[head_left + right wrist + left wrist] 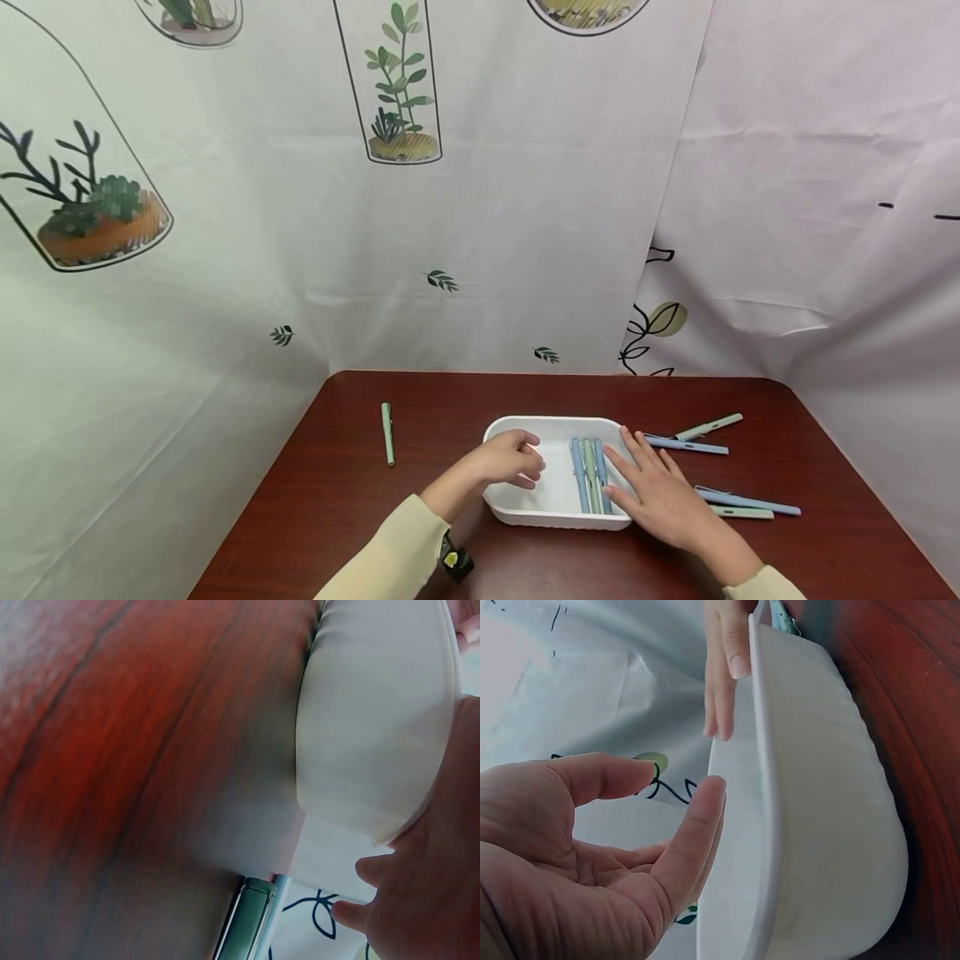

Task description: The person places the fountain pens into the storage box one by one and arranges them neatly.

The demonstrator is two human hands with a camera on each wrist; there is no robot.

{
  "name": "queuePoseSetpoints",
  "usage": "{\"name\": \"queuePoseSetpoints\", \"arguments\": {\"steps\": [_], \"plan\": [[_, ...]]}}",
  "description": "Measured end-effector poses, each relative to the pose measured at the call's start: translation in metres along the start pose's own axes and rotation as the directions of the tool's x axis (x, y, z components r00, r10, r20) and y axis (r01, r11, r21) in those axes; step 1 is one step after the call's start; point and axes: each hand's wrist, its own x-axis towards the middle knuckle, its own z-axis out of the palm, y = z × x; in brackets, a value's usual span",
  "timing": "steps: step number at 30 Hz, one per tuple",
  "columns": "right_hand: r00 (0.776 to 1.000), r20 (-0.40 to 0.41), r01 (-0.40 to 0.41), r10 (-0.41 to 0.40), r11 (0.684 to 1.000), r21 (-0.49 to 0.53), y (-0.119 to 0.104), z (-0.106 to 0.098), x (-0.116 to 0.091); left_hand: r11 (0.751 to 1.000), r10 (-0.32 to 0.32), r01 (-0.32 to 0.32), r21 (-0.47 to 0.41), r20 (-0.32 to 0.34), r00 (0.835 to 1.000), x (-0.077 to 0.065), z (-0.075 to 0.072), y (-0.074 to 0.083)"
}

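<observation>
A white tray (pixel 551 521) stands on the table, with two blue pens (pixel 579 475) and a green pen (pixel 592 477) lying side by side in its right part. Over the tray's left part hovers my left hand (pixel 506 460), fingers loosely bent. In the left wrist view, a gap shows between that hand's thumb and fingers, and nothing is in it. My right hand (pixel 660 496) is spread across the tray's right rim, its fingertips close to the rightmost blue pen. Whether they touch that pen cannot be told. The right wrist view shows this hand beside the tray wall (pixel 375 727).
Right of the tray lie a green pen (pixel 708 427) and a blue pen (pixel 693 446), overlapping. Nearer, another blue pen (pixel 753 501) and green pen (pixel 746 512) lie partly behind the right hand. One green pen (pixel 387 435) lies alone at left. A printed curtain (pixel 487 250) hangs behind the table.
</observation>
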Motion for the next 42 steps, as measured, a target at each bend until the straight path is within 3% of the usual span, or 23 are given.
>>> {"name": "queuePoseSetpoints", "arguments": {"steps": [14,26,34,42], "plan": [[1.0,0.0,0.008,-0.008,1.0,0.003,0.0,-0.002,-0.001,0.999,0.037,-0.037,0.03,-0.016,0.999,-0.023,-0.039,0.003],[1.0,-0.003,0.016,-0.016,1.0,0.013,0.001,0.0,-0.001,0.997,0.059,-0.053,0.057,-0.101,0.993,-0.046,-0.087,-0.002],[1.0,-0.008,0.01,-0.01,1.0,0.017,0.0,0.001,-0.001,0.997,0.062,-0.053,0.053,-0.186,0.981,-0.061,-0.119,-0.01],[1.0,-0.012,0.012,-0.012,1.0,0.015,0.0,0.001,-0.002,0.998,0.042,-0.028,0.05,-0.307,0.951,-0.066,-0.14,-0.02]]}}
